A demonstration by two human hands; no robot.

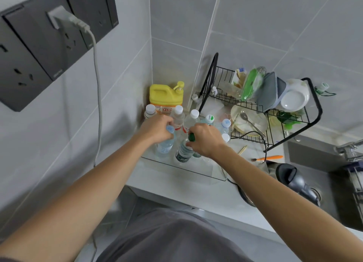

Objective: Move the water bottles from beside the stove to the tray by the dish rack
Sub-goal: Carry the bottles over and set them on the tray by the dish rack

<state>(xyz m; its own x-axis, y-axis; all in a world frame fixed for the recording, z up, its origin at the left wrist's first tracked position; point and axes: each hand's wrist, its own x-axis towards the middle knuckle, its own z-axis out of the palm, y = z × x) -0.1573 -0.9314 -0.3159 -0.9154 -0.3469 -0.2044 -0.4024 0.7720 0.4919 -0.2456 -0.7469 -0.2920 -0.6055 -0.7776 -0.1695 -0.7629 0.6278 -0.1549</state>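
A clear plastic tray [182, 168] lies on the counter left of the black dish rack [316, 112]. Several water bottles stand in its far half, among them white-capped ones [178, 114]. My left hand [157, 129] grips a clear bottle with a pale blue cap [165, 147] by its neck, at the tray's left side. My right hand [206, 140] grips the neck of a bottle with a dark green cap and green label [183, 152], just right of the first. Both bottles stand upright inside the tray, side by side.
A yellow detergent jug [166, 95] stands in the corner behind the tray. The rack holds plates, bowls and a spoon. An orange-handled brush [269, 158] lies on the counter. A sink [318, 185] with a grey kettle is at right. A white cable [97, 96] hangs down the left wall.
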